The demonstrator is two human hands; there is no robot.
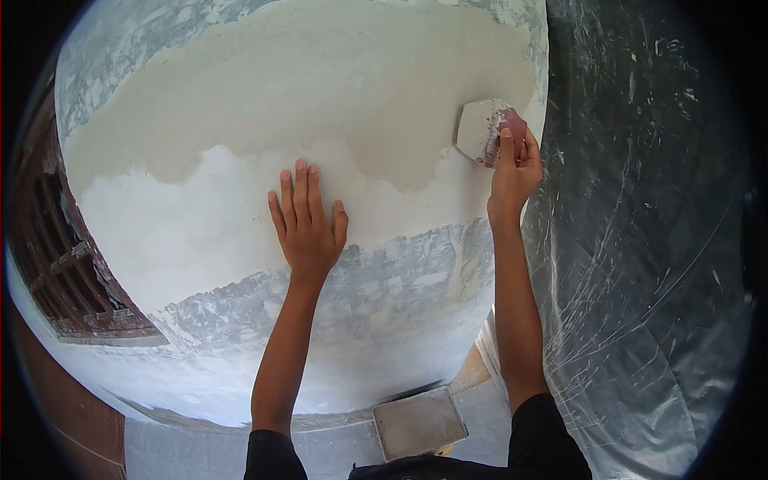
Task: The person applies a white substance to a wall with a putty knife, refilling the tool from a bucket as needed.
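My right hand [514, 182] grips a flat putty spreader [484, 132] near the wall's right edge. The spreader is reddish on the gripped side, and its broad side is coated in pale putty. Its blade lies at the wall, over the damp beige coat [320, 80]. My left hand [306, 220] rests with fingers spread on the whiter, drier-looking band [208, 216] of the plastered wall, holding nothing. Lower down, the wall surface [320, 312] is patchy grey and rough.
A rectangular tray [422, 393] with a greyish filling sits at the foot of the wall. Dark plastic sheeting [640, 240], splashed with white, hangs on the right. At left is a brown window with bars [68, 256]. Grey sheeting [240, 452] covers the floor.
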